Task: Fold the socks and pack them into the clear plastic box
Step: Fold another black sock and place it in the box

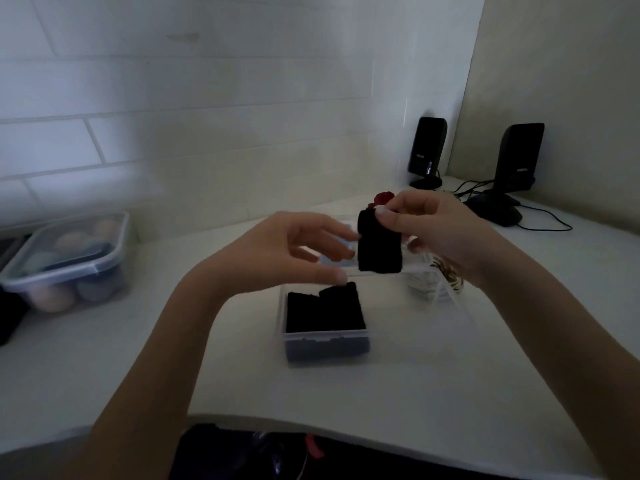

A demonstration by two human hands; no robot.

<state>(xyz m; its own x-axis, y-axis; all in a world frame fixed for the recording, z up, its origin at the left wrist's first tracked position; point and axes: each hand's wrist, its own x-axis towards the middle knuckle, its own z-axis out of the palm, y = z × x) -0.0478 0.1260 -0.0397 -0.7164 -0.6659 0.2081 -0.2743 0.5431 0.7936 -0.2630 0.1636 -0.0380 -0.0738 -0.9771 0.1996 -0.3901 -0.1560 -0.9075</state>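
A clear plastic box (291, 341) stands on the white counter in the middle of the view, with black folded socks (323, 311) filling it. Above and behind the box, my right hand (436, 230) pinches a folded black sock (379, 245) by its top edge, so that it hangs upright. My left hand (294, 251) hovers just left of that sock with its fingers spread and its fingertips close to the sock's left edge. Whether they touch it is unclear.
A lidded clear container (69, 261) with pale rolled items sits at the left by the tiled wall. Two black speakers (427, 152) (517, 157) and cables stand at the back right. A clear lid or tray (446, 296) lies right of the box. The counter's front edge curves near me.
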